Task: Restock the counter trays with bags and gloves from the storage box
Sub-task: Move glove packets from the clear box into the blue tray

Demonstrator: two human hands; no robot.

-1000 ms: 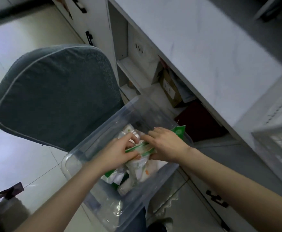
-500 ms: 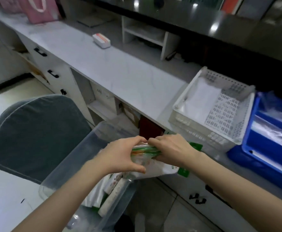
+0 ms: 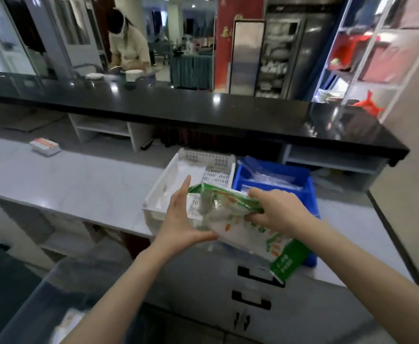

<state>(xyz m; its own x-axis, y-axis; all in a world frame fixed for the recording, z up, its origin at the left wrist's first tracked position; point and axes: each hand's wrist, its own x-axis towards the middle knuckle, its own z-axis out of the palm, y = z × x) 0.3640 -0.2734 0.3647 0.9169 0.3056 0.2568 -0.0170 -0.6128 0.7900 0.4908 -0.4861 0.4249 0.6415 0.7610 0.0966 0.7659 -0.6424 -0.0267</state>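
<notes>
Lifted from the box point(image 3: 37, 301), the pack point(image 3: 230, 214) hangs over the near rims of the white tray point(image 3: 158, 194) and blue tray point(image 3: 278, 172). The left hand point(image 3: 178, 219) braces it, fingers straight and together; the right hand point(image 3: 275, 212) grips its top, fingers curled. Delivery step, by judgement; next, lower it flat into a tray.

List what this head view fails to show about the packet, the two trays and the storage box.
Packet: head view, print blurred and partly under the right hand; unreadable.
White tray: near part hidden by the left hand and the packet.
Blue tray: clear contents blur and glare, bags or gloves cannot be told; front hidden by the right hand.
Storage box: blurred, cut off by the bottom edge; contents unclear.
</notes>
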